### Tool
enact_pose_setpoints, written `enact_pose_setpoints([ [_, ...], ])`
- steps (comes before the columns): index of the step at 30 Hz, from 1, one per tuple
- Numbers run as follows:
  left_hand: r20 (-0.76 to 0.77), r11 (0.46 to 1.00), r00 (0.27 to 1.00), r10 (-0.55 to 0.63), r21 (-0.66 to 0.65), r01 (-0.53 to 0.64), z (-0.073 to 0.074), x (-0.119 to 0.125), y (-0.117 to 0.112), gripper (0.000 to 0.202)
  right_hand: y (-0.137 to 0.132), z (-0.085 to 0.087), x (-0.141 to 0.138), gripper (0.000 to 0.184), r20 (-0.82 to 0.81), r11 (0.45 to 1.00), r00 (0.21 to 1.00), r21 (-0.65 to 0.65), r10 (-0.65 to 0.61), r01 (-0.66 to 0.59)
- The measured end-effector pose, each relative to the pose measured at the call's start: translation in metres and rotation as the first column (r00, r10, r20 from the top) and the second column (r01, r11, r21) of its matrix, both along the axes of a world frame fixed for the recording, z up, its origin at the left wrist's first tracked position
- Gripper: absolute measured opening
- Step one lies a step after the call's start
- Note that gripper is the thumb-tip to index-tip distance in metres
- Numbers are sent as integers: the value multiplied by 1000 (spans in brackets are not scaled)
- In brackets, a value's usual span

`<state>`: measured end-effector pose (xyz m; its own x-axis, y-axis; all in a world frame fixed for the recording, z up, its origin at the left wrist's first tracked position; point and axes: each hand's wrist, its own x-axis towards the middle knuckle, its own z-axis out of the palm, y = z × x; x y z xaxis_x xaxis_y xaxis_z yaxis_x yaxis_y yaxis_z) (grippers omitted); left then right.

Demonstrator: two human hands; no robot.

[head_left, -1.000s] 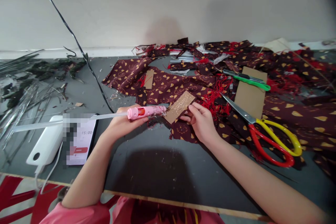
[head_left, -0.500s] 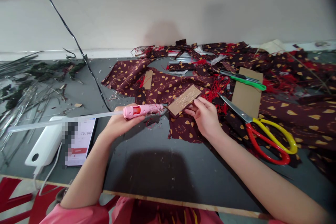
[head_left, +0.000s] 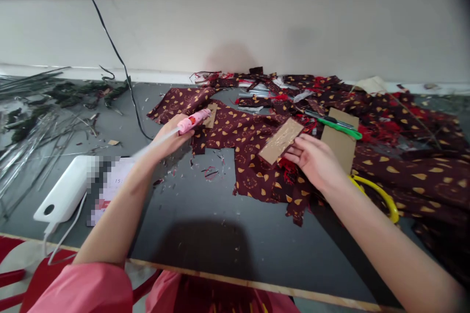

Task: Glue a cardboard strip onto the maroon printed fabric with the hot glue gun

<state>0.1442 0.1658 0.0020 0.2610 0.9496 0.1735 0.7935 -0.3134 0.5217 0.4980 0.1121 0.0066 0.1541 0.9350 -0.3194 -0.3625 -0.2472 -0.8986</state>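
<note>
My left hand (head_left: 169, 138) is wrapped round a pink glue gun (head_left: 194, 120), with a long clear glue stick (head_left: 157, 143) trailing from its back end. The gun's nozzle lies close to a small cardboard piece (head_left: 210, 116) resting on the cloth. My right hand (head_left: 312, 159) pinches the right edge of a cardboard strip (head_left: 281, 141), held tilted above the cloth. Shiny glue lines cover the strip's upper face. Beneath both hands spreads maroon cloth (head_left: 253, 176) with yellow leaf prints.
Yellow-handled scissors (head_left: 389, 200) are partly hidden by my right forearm. A green-handled tool (head_left: 340, 127) lies on a larger cardboard piece (head_left: 338, 151). At left are a white power bank (head_left: 64, 195), a phone (head_left: 113, 186), wires (head_left: 40, 142) and a hanging black cord (head_left: 106, 29).
My left hand has swung the glue gun away from the cardboard strip, up toward the small cardboard piece. My right hand has shifted right with the strip. The view has tilted slightly upward.
</note>
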Motion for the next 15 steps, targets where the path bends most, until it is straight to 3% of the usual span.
enact_pose_setpoints([
  [5,-86,994,991,-105,-12,104,-7,-2,27,31,-4,-2,-10,14,-25,995,995,-21,93,-93],
  [11,-293,995,951,-98,-10,100,-18,6,32,34,-7,-5,-10,23,-49,991,990,-19,132,-133],
  [15,-290,980,936,-197,-62,187,-10,2,30,40,-6,-5,-11,26,-24,987,986,4,164,-164],
])
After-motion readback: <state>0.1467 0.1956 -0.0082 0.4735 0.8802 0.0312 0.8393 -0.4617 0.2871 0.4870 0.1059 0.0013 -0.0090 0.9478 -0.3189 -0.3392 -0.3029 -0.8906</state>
